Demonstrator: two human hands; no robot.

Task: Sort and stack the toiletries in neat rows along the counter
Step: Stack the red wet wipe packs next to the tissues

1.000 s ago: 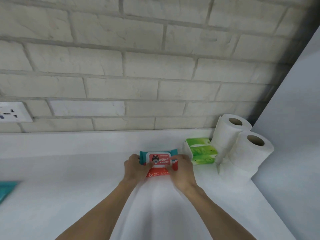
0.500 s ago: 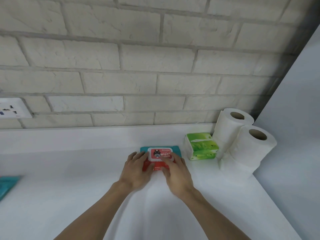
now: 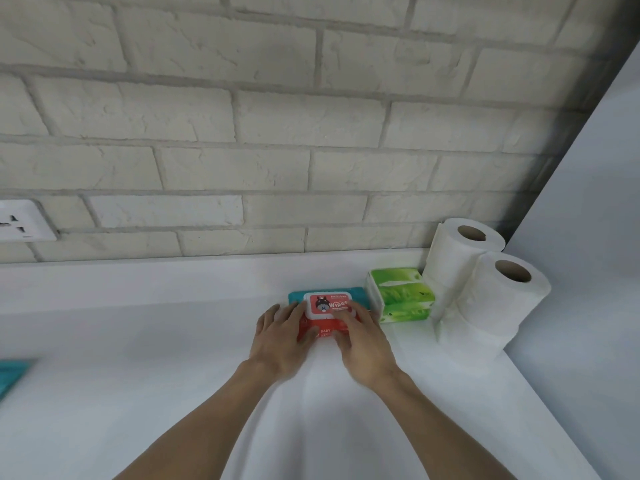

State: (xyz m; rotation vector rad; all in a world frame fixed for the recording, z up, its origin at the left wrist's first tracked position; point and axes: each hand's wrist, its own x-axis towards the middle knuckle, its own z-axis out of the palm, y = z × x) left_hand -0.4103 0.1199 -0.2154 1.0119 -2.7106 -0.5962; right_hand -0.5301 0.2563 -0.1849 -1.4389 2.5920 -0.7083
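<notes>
1. Baby wipes pack is lying on the counter.
2. Tissue packs are sitting just right of it.
3. Toilet rolls are standing right of those, in the corner.

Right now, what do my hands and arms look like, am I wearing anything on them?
Your left hand and right hand are bare: no gloves, and no watch or bracelet at the wrists. The forearms are uncovered down to the picture's bottom edge, with no sleeve in view.
</notes>
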